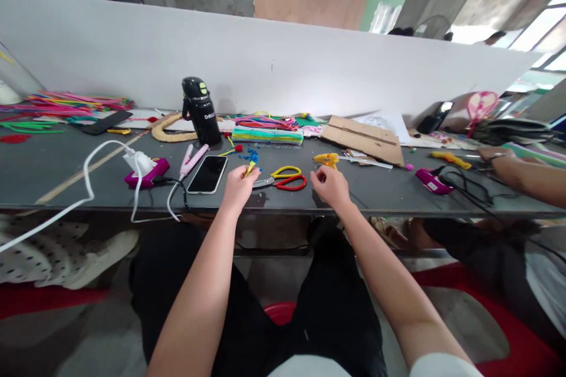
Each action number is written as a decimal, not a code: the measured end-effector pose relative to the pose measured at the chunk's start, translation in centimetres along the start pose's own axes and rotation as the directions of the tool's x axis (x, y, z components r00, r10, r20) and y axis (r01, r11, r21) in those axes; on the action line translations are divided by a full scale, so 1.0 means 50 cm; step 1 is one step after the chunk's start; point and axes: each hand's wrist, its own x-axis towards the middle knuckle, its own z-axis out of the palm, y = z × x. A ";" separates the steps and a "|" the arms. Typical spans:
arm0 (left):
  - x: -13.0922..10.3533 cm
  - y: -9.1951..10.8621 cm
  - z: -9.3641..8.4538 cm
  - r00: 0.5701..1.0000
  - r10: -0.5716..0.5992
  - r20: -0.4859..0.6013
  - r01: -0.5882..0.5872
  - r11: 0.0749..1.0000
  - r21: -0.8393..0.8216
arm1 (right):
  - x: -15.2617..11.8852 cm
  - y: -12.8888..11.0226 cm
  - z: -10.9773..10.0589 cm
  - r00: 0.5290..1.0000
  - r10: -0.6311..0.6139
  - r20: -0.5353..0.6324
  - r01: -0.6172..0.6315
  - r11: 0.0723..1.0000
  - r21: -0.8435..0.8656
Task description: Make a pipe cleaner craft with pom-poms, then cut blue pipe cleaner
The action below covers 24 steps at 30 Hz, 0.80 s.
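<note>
My left hand (240, 184) is closed around a small yellow piece (250, 168), with blue bits (253, 156) at its upper end. Just right of it, scissors (288, 178) with one yellow and one red handle lie on the grey table. My right hand (329, 184) has curled fingers directly in front of a yellow glue gun (326, 159); whether the fingers hold its handle is hidden. A phone (207, 175) lies face up left of my left hand.
A black bottle (204, 115) stands behind the phone. Pink power strips (147, 173) with cables lie on both sides. Behind are pipe cleaners (267, 134) and cardboard (362, 138). At the right, another person's arm (526, 166) reaches over the table.
</note>
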 end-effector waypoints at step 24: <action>0.014 -0.049 0.052 0.998 0.042 0.044 -0.055 0.928 0.369 | 0.031 -0.041 0.075 0.941 -0.087 0.327 -0.271 0.384 0.883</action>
